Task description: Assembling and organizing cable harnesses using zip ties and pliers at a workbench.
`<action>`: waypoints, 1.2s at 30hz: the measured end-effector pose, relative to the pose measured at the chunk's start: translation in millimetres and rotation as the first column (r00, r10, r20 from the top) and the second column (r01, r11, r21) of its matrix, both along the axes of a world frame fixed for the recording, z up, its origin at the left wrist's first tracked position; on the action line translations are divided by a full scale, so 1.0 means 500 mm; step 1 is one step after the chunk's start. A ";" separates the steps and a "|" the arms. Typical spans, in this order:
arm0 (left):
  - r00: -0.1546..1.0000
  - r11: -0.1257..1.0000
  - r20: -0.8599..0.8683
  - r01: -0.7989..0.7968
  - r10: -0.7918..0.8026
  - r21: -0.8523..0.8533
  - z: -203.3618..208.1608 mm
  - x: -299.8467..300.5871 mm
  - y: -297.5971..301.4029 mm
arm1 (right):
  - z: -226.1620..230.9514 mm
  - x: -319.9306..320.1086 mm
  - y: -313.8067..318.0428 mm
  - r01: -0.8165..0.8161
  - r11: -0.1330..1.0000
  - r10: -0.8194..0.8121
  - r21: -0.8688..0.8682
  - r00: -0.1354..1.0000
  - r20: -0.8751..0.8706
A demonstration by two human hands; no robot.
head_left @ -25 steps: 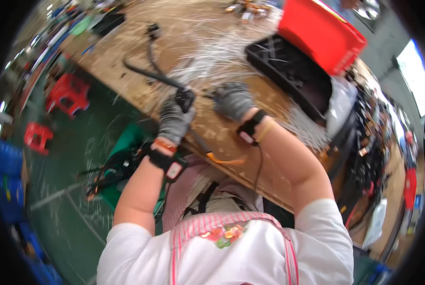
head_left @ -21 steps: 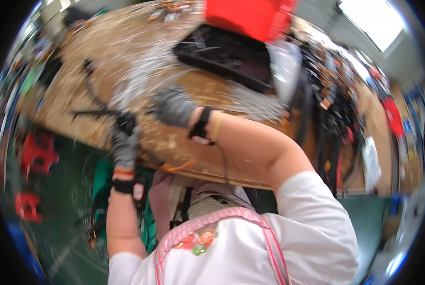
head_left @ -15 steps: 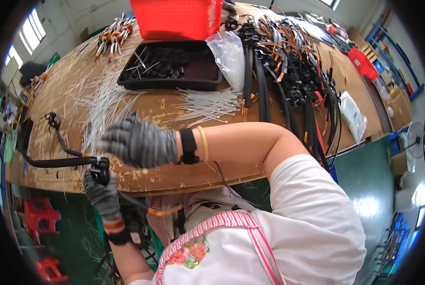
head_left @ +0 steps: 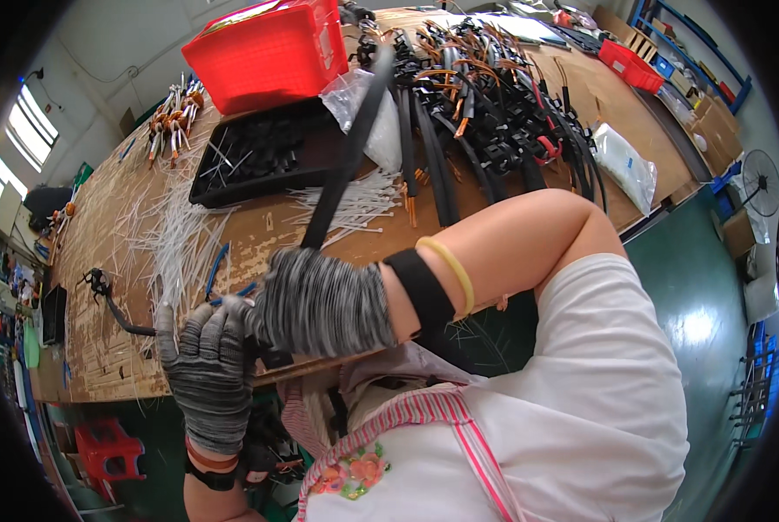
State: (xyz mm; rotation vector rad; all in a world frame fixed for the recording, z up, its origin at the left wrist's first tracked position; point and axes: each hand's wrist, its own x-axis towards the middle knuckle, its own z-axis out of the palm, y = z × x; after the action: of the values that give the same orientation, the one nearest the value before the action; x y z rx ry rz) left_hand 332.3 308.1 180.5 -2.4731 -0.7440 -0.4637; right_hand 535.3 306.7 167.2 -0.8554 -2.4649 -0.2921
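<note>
My left hand (head_left: 202, 370), in a grey striped glove, is at the table's near edge with its little finger stretched out and the other fingers bent toward my right hand. It holds a black cable harness (head_left: 128, 325), partly hidden under the hands. The harness's clipped end lies on the table to the left. My right hand (head_left: 324, 300), gloved alike, is closed on the harness beside it; its fingertips are hidden. A long black sleeved piece (head_left: 348, 161) of the harness rises from it, blurred at the top. Blue curved handles (head_left: 218, 268) lie just beyond my hands.
White zip ties (head_left: 176, 230) are scattered across the wooden table (head_left: 102, 235). Farther back stand a black tray (head_left: 320, 148) of small black parts and a red basket (head_left: 268, 61). Black cable harnesses (head_left: 503, 130) are heaped at the right, near a plastic bag (head_left: 624, 165).
Both hands have come together, the right moving nearer and to the right. The black sleeved piece that pointed left now swings up and away from me. My view has shifted a little.
</note>
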 end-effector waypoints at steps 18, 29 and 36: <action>0.898 0.989 0.414 -0.131 0.149 -0.072 -0.072 -0.041 0.042 | 0.189 0.689 -0.363 0.699 0.637 -0.734 -0.324 0.421 -0.534; 0.959 0.939 0.255 -0.026 0.120 -0.344 -0.259 0.015 0.040 | -0.087 1.150 -0.429 0.977 0.070 -0.995 -0.200 0.082 0.052; 0.940 0.911 0.268 -0.092 0.213 -0.401 -0.317 -0.008 0.042 | -0.231 1.108 -0.302 0.855 -0.063 -0.998 -0.514 -0.049 0.040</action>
State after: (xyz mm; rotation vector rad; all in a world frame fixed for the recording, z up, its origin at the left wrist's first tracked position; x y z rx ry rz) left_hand 328.5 329.0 21.9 -2.6999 -1.2543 -0.7113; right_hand 1089.1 155.8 51.6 -2.5655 -0.9923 -0.0380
